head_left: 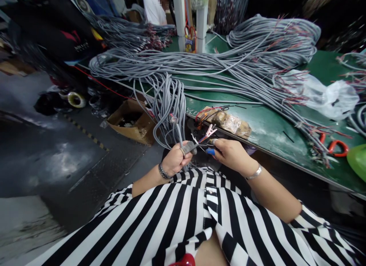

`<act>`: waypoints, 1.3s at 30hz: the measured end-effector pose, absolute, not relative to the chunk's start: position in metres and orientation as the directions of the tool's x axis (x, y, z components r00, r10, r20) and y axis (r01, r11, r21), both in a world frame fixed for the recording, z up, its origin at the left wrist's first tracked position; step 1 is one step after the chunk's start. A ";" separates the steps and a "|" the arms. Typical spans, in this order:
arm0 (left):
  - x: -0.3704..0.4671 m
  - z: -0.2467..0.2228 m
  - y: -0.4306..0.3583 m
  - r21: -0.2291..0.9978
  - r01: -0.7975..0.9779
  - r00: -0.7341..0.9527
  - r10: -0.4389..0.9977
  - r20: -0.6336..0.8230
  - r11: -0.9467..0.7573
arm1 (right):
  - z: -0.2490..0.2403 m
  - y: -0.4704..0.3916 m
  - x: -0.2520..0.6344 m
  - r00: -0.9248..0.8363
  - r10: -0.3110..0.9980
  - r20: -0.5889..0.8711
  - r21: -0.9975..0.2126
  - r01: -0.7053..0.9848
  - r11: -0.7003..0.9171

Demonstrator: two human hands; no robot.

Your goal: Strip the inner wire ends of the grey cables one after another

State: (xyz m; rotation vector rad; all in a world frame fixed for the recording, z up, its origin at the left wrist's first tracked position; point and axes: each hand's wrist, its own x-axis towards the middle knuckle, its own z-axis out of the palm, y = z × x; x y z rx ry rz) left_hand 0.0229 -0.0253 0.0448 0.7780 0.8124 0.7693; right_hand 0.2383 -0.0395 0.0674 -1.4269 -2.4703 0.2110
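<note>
Near the middle of the head view, my left hand (176,159) is closed around a grey cable (178,134), with grey wrapping on its fingertips. Thin coloured wires (210,132) fan out from the cable's stripped end, just above and right of that hand. My right hand (230,153) grips a small tool with blue on its handle (211,151). Its dark, narrow tip points left and meets the cable end beside my left fingertips. Whether the tip is touching a wire is too small to tell.
Long bundles of grey cable (200,62) lie across the green table (274,121) and hang over its edge. A taped block (228,123) sits at that edge. Red-handled scissors (338,148) and a clear plastic bag (331,96) are at the right. An open cardboard box (131,123) stands on the floor.
</note>
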 end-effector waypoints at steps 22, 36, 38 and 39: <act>0.030 0.040 -0.029 0.860 -0.290 0.402 0.869 -0.289 0.420 | 0.062 -0.051 0.237 -0.330 0.903 0.275 -0.236 0.887 0.396; 0.030 0.039 -0.028 0.876 -0.248 0.396 0.868 -0.299 0.414 | 0.061 -0.044 0.235 -0.456 0.869 0.194 -0.398 0.773 0.494; 0.031 0.038 -0.027 0.877 -0.277 0.354 0.890 -0.288 0.393 | 0.059 -0.045 0.238 -0.525 0.829 0.191 -0.589 0.615 0.525; 0.032 0.038 -0.027 0.878 -0.291 0.330 0.901 -0.281 0.380 | 0.058 -0.046 0.239 -0.530 0.824 0.199 -0.688 0.523 0.502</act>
